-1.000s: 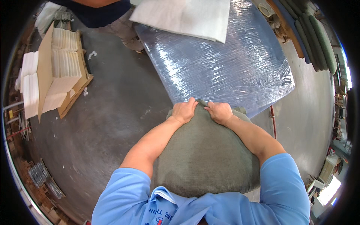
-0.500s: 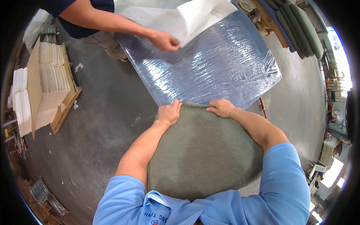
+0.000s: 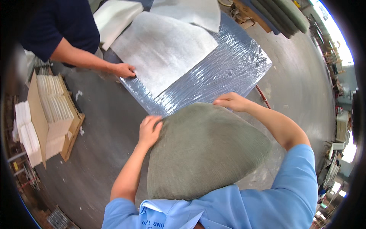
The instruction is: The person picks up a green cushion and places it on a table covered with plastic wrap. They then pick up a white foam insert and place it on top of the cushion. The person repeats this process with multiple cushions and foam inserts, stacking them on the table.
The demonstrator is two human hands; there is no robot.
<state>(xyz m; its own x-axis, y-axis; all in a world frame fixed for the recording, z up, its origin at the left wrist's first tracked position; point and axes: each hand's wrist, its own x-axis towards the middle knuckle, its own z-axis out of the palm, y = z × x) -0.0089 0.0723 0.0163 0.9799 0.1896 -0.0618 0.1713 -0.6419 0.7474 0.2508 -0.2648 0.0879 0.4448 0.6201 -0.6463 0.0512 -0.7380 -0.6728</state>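
Note:
An olive-green fabric-covered cushion (image 3: 206,152) with rounded corners rests against my blue shirt, its far edge by the plastic-wrapped table. My left hand (image 3: 150,131) is at the cushion's far left corner, thumb apart from the slightly blurred fingers; whether it touches the fabric is hard to tell. My right hand (image 3: 231,102) holds the far right edge, fingers together over the rim. Across the table, a co-worker's hand (image 3: 124,70) is at the left corner of a white padding sheet (image 3: 167,49) lying flat on the wrap.
The table (image 3: 228,57) is covered in shiny film, with more white sheets (image 3: 188,11) at its far end. Stacked white pieces (image 3: 57,107) stand on a pallet at left. Several green cushions (image 3: 280,15) lie at far right. A red bar (image 3: 263,96) shows below the table.
The co-worker has laid the white sheet down on the table and moved left. My left hand has slid back along the cushion's left edge and loosened; the cushion has turned slightly.

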